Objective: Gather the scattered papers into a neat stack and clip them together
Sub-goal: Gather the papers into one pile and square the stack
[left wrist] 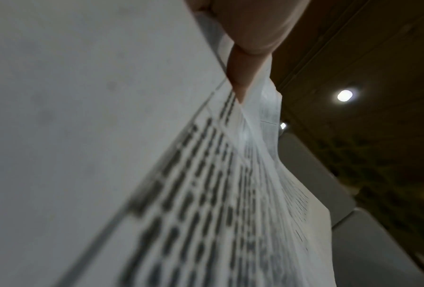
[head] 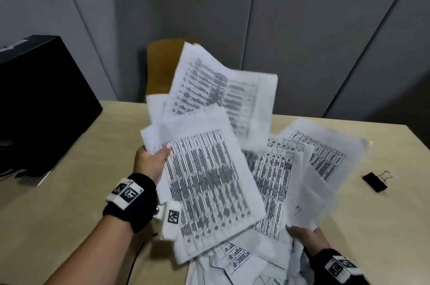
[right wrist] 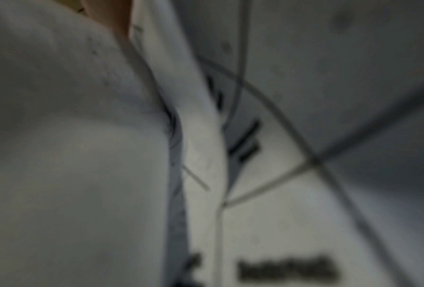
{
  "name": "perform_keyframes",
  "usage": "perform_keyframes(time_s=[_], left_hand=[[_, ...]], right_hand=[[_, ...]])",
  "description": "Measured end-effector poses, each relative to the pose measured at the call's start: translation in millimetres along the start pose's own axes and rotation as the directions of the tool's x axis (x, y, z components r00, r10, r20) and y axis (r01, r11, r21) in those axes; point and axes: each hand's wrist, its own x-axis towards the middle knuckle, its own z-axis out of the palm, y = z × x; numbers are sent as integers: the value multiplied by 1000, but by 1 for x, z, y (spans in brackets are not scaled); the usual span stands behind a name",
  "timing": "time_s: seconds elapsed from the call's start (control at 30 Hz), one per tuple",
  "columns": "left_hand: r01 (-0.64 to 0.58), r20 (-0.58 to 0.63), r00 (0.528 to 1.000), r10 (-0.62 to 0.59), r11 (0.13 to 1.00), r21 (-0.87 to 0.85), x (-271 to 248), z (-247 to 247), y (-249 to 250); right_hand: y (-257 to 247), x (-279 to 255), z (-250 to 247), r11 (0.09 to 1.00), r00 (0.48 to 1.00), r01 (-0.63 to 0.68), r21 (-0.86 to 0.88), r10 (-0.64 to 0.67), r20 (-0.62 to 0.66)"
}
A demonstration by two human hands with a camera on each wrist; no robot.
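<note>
Left hand [head: 151, 163] fingers pinch the raised papers [head: 209, 180]; right hand [head: 307, 237] fingers grip their lower edge. Binder clip [head: 375, 181] lies apart on surface [head: 69, 191].

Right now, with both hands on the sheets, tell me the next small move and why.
Probably bring the fanned papers in the left hand down onto those the right hand holds, then square the edges. The sheets are splayed at different angles, and the binder clip lies untouched on the table.

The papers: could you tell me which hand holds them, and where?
Left hand pinches several papers at their left edge; right hand grips more at their near edge.
</note>
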Motion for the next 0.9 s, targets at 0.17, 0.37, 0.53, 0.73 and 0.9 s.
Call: perform_keyframes(time_s=[0.17, 0.37, 0.53, 0.73, 0.9], left_hand=[[191, 222, 945, -239, 957, 218, -11, 0, -57], [302, 322, 859, -397, 903, 306, -17, 18, -85], [382, 397, 831, -389, 919, 100, -16, 17, -77], [453, 513, 718, -471, 875, 170, -29, 12, -84], [473, 553, 675, -488, 862, 183, -27, 6, -81]], right_hand=[[1, 5, -3, 998, 998, -54, -10, 54, -17], [1, -1, -4, 997, 998, -8, 78, 4, 56], [-14, -7, 0, 976, 977, -16, 217, -31, 212], [-20, 13, 13, 992, 964, 23, 123, -55, 261], [-25, 18, 29, 995, 962, 29, -91, -3, 272]])
